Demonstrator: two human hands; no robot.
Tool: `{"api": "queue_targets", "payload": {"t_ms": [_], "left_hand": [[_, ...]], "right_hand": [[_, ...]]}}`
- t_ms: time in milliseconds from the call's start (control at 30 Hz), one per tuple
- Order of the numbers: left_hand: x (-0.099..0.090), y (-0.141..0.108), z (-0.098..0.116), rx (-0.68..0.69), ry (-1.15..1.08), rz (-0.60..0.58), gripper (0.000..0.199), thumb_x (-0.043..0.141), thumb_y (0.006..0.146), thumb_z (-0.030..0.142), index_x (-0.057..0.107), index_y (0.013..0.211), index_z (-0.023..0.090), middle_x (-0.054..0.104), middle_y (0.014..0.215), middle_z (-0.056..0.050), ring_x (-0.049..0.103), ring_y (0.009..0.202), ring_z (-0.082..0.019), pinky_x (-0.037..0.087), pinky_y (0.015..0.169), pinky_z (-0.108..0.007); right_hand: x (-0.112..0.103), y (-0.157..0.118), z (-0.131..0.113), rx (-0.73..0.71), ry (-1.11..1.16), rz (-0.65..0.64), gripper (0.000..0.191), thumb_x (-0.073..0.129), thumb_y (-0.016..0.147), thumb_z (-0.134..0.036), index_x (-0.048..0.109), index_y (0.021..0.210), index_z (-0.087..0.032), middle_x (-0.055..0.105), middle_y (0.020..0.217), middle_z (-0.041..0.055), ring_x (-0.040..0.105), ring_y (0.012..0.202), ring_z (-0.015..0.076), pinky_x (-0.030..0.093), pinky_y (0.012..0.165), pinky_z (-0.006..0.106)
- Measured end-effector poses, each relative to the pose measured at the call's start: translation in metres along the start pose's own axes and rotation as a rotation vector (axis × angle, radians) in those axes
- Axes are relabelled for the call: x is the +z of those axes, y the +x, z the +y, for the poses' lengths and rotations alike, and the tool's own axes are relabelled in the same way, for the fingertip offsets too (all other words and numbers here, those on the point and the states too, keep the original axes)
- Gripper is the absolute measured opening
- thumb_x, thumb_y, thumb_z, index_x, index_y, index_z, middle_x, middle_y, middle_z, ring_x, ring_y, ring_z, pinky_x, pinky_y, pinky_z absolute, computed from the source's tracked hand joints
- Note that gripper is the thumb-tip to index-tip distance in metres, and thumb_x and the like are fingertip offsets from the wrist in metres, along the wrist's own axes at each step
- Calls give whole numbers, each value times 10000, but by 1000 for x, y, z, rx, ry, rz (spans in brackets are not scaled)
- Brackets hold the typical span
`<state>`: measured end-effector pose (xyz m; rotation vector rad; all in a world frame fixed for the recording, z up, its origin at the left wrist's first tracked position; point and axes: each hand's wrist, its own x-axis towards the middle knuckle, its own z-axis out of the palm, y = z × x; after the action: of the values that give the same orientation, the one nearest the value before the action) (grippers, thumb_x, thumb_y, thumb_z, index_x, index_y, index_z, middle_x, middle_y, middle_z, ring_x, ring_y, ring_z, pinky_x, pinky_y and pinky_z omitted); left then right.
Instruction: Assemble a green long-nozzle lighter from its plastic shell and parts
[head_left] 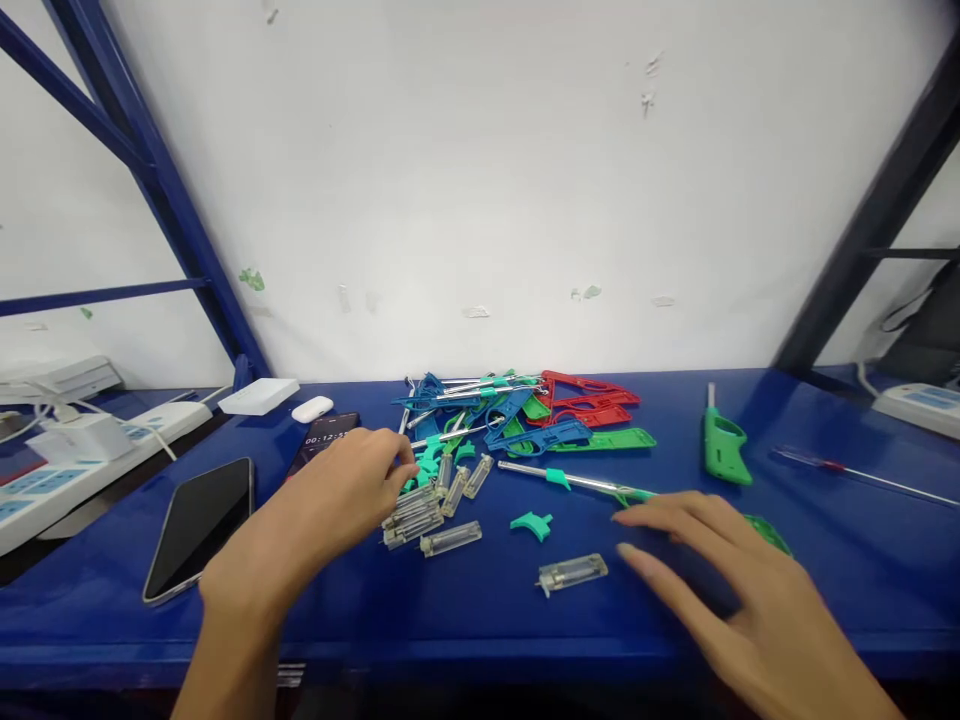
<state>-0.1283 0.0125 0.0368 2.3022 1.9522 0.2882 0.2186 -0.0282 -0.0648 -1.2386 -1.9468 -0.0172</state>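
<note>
My left hand (360,475) hangs over the left side of the parts pile, fingers curled and thumb close to the index finger. Whatever is between its fingertips is hidden. Small teal triggers (429,462) lie just beside those fingertips, with several clear lighter fuel tanks (415,520) below them. My right hand (720,570) is open, fingers spread low over the table. Near its fingertips are a metal lighter tube with teal parts (600,484) and a single clear fuel tank (573,573). A green half shell (769,533) is partly hidden behind the hand. One loose teal trigger (532,525) lies between my hands.
Blue shells (514,415), red shells (592,400) and metal tubes are heaped by the wall. A green assembled lighter (724,445) and a thin screwdriver (862,472) lie right. Phones (201,525), a white earbud case (312,408) and a power strip (135,435) lie left.
</note>
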Motion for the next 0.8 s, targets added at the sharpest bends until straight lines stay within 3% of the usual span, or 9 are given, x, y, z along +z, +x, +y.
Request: {"api": "queue_targets", "payload": {"t_ms": [100,233,400,567,667,800], "left_hand": [[-3,7,-10,-27,16,-38,240,502,915,297,686,781,219,665,753,-54,596,742,-220,392,660,-325],[-3,8,-23,-81,14,-65,203,534,890,322,702,835,221,697,856,-65,615,784,-224,407,649,-313],[0,7,-29,-138,5,-107,188,534,862,275,711,886,215,709,940,-75,642,828,-223,426,640,-302],[4,12,-28,-137,-14,-167,139,590,789,246,719,822,206,716,887,-68,655,828,-216,425,624,-293],[7,14,-25,-145,-20,-199,127,601,735,214,709,798,198,700,803,-43,629,711,-185,391,580,-287],[9,14,-20,-146,-2,-194,99,548,685,135,612,636,193,577,622,0,481,545,-134,287,534,-296]], "right_hand": [[15,13,-16,-54,65,-201,226,609,1007,-537,710,1148,-392,672,1206,6,659,1103,239,557,930,358],[29,16,-14,-85,156,-386,243,527,1059,-514,730,1098,-385,674,1178,12,643,1123,229,545,969,348],[31,15,-2,-43,191,-345,283,559,1021,-598,733,1072,-381,702,1130,-5,659,1079,224,552,952,311],[30,15,-3,-25,214,-344,304,541,1024,-608,733,1064,-376,707,1128,-4,666,1068,227,560,940,311],[32,14,-3,3,221,-353,299,538,1028,-599,729,1060,-371,701,1129,-1,665,1074,228,553,951,321],[33,14,-3,24,225,-369,277,534,1038,-579,727,1068,-383,688,1140,-4,655,1085,222,534,960,325]]}}
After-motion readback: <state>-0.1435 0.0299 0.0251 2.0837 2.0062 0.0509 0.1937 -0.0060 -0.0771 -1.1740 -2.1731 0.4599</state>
